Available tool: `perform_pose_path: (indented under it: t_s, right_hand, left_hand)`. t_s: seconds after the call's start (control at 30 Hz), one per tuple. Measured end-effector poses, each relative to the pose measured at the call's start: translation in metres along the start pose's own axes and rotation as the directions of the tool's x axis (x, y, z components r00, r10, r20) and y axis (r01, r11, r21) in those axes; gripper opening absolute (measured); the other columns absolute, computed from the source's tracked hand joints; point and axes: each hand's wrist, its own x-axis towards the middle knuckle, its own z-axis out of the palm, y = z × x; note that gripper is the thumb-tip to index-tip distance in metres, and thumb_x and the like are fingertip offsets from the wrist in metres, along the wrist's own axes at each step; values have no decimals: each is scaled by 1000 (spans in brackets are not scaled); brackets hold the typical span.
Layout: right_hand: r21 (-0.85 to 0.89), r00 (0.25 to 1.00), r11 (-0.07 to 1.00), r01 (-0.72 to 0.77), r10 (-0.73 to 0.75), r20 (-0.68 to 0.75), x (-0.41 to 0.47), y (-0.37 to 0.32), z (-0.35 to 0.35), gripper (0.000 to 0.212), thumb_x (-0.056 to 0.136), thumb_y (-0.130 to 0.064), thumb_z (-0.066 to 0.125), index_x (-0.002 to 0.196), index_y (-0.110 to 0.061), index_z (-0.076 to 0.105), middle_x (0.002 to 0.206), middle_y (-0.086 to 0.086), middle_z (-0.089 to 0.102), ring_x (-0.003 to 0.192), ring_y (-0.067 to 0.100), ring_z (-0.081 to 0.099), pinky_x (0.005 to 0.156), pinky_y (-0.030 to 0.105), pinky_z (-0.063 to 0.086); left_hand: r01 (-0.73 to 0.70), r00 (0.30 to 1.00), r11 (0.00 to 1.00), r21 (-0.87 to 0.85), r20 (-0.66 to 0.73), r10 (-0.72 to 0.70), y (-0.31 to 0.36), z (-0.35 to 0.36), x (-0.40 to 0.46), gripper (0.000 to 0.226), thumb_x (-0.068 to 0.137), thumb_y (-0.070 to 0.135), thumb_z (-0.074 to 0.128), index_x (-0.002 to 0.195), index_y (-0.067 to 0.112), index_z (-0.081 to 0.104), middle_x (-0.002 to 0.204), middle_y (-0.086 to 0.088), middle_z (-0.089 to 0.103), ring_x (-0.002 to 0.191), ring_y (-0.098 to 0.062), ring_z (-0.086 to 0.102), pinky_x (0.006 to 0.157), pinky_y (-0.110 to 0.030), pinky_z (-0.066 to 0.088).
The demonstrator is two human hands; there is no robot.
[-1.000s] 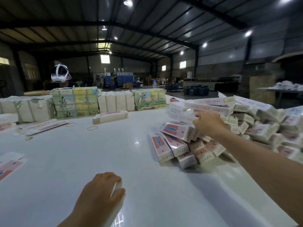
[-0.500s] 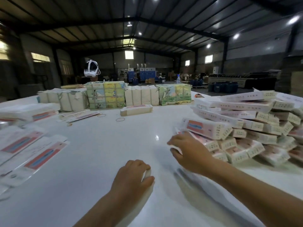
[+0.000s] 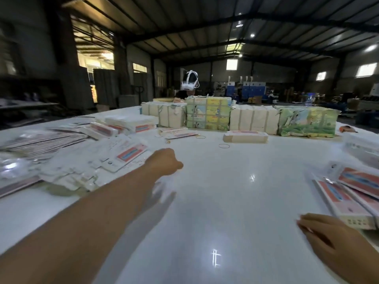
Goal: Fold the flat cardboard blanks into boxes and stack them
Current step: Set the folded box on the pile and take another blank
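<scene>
Head view: the only one given.
Left hand point(image 3: 165, 161): reached out to the flat blanks point(image 3: 114, 158) on the left of the table point(image 3: 225, 201); its fingers are curled, but a grasp cannot be told.
Right hand point(image 3: 328, 234): laid loose, nothing held, beside the folded boxes point(image 3: 352, 203).
Done: some boxes are folded and piled at the right.
Left: many blanks are not yet folded.

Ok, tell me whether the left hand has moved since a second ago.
Yes. The left hand has left the near table edge and reached forward-left to the flat blanks, nearer the wrapped bundles.
</scene>
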Motion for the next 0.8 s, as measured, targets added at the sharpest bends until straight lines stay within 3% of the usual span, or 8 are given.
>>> perform_pose_path:
  t_s: [0.07,0.13,0.27,0.4,0.47,0.57,0.67,0.8]
  right_hand:
    - [67,1000,997,-28,27,14,2,1,2,49,87,-55,54,84,-13,79,95,-13,66,90,13,66,88,-3,29]
    - [129,1000,991,23,-23,-1,3,2,10,82,87,-73,26,80,-11,79,90,-3,70,84,4,59,87,-2,30]
    - [185,997,979,83,-81,-18,8,1,13,83,89,-72,25,80,-9,78,99,-24,58,97,-28,44,86,1,33]
    - [205,995,976,77,-61,-85,6,-2,14,79,86,-76,24,82,-17,76,99,-33,57,100,-30,40,85,1,32]
    - [160,995,985,64,-51,-85,4,0,12,63,87,-70,32,84,-22,74,97,-25,59,97,-27,43,85,-2,30]
    - [-56,991,997,49,-56,-123,5,3,6,8,75,-13,77,83,-17,77,92,-13,65,89,-1,52,84,-5,27]
    - [-96,998,995,-20,14,-67,2,-4,5,34,56,8,84,82,-13,78,89,0,72,79,13,64,74,9,42]
    - [-36,1000,999,3,-4,-12,2,-13,-3,23,72,-3,79,92,-15,77,99,-1,71,90,21,66,78,25,44]
  left_hand:
    - [201,979,967,155,-1,-203,-50,-8,13,63,79,59,60,118,10,53,124,-12,51,112,-28,47,94,-38,44]
    - [312,937,898,310,55,-345,-82,-5,20,86,68,76,58,125,13,48,136,-14,37,124,-32,33,102,-43,34]
    - [335,919,874,353,85,-386,-95,8,38,88,62,71,69,124,13,46,137,-16,37,125,-33,33,103,-44,32]
    - [372,905,893,255,117,-410,-94,6,52,86,61,58,79,126,9,50,127,-14,49,117,-29,45,100,-40,41]
    - [416,893,883,219,88,-442,-96,9,56,95,56,52,83,130,7,45,127,-15,47,117,-30,43,102,-42,39]
    - [427,900,879,212,0,-436,-92,14,53,104,53,44,85,134,6,32,128,-17,40,121,-32,36,104,-45,34]
    - [393,920,910,133,-45,-390,-87,15,46,102,57,32,84,133,8,21,125,-16,40,115,-32,42,92,-43,43]
    - [214,976,975,-52,-38,-216,-62,8,29,71,70,24,73,122,19,25,92,-7,57,78,-21,60,65,-36,55]
